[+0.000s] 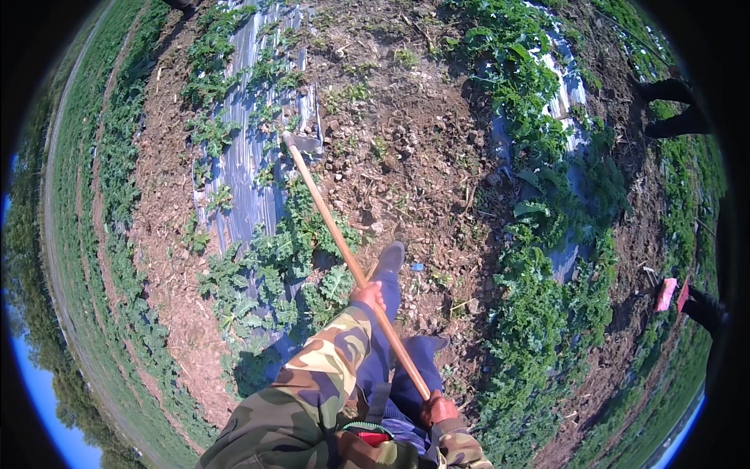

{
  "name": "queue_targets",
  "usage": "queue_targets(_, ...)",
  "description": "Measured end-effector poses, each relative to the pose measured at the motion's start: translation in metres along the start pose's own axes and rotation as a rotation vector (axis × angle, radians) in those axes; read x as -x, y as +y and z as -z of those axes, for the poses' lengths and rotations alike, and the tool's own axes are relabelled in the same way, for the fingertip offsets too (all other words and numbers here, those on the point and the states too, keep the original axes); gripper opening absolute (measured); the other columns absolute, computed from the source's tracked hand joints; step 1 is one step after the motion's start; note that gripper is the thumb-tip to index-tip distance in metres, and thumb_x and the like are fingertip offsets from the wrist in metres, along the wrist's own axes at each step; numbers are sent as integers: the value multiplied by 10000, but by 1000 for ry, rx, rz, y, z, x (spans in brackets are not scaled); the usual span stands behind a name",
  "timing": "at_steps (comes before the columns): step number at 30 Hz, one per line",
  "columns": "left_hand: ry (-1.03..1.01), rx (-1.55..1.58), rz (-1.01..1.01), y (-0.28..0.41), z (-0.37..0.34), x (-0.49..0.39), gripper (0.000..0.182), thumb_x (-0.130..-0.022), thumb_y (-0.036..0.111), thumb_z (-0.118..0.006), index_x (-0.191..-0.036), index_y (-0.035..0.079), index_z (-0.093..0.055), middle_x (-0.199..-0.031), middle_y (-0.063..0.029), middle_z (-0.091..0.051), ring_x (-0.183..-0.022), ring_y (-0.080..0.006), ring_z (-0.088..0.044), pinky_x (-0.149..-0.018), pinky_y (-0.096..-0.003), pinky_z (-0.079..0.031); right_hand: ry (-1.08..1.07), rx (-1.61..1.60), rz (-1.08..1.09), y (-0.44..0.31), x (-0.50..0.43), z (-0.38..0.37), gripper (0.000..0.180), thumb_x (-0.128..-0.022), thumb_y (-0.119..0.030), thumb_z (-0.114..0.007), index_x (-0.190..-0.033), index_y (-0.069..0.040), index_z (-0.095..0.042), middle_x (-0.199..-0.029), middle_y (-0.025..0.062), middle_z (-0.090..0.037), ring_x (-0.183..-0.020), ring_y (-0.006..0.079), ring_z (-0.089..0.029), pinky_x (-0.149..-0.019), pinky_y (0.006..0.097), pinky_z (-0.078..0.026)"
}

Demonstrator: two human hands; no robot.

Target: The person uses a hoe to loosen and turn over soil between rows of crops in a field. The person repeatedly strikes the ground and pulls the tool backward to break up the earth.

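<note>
Both of my hands grip the long wooden handle point(329, 220) of a hoe. My left hand point(369, 295) is wrapped around its middle, and my right hand point(438, 408) holds the lower end close to my body. The metal hoe blade point(306, 143) is at the far end, by the right edge of a silvery plastic mulch sheet point(249, 176). Whether the blade touches the soil, I cannot tell. Leafy green crop plants point(281, 252) grow through the sheet on the left. Bare, cloddy soil point(404, 158) with small weeds lies to the right of the blade.
My boot point(391, 257) stands in the furrow near a small blue scrap point(416, 267). Another leafy row point(533, 328) over plastic runs along the right. At the far right are a person's dark legs point(671, 108) and pink objects point(666, 294) beside another dark-clad figure.
</note>
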State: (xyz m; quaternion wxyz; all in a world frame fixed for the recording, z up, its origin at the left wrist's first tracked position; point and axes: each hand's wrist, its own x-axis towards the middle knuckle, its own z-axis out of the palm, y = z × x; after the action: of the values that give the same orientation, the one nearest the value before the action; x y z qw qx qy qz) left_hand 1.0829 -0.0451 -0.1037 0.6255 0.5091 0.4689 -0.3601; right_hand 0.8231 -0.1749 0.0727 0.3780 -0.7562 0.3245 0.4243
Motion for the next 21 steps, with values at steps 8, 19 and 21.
queue_targets(8,-118,131,-106,49,-11,-16,159,-824,167,-643,-873,81,-519,-630,-18,-466,-461,-136,-462,-414,-302,-433,89,27,113,-39,-30,12,207,-768,-162,-600,-857,-26,-472,-668,228,-607,-662,419,-612,-595,514,-484)
queue_targets(19,-96,69,-17,4,1,-9,198,-819,154,-643,-919,50,-508,-643,-39,-466,-466,-159,-480,-404,-331,-450,36,20,48,-14,0,6,264,-797,-266,-609,-854,-43,-478,-649,240,-596,-639,430,-606,-565,522,-470)
queue_targets(21,-145,95,-80,12,2,-6,205,-820,166,-645,-920,56,-504,-641,-35,-463,-468,-157,-478,-408,-328,-449,80,-20,84,-17,-2,6,272,-797,-268,-611,-865,-41,-477,-643,237,-594,-632,429,-605,-559,520,-469)
